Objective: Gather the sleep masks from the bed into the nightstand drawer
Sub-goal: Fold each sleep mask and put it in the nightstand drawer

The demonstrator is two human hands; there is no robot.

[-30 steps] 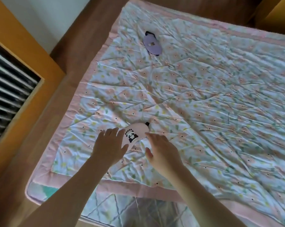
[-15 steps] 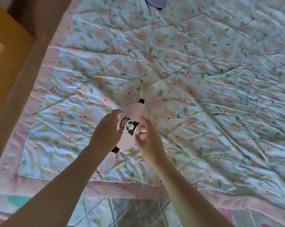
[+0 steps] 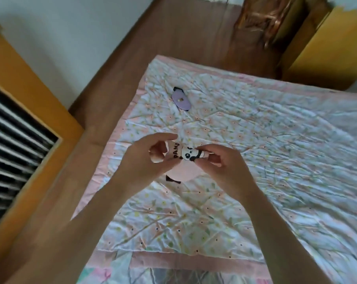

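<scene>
The pink mask (image 3: 183,167) is off the quilt (image 3: 276,160) now: a second ago it lay flat with both hands just settling on it, and here it hangs in the air at the centre of the frame, held between them. The left hand (image 3: 144,158) pinches its left end, fingers closed on the fabric; the right hand (image 3: 218,162) grips the right end near the panda print, fingers curled tight round it (the mask looks partly folded or bunched between the two grips, with its black strap (image 3: 172,179) dangling beneath). So the first pick-up seems done.

The purple mask (image 3: 181,99) is where it was, lying flat on the quilt in the upper middle of the frame, well apart from the hands and untouched. No drawer can be made out in this view, so nothing is stowed yet. My guess is that either the purple one gets collected next or the pink one is carried off first.
</scene>
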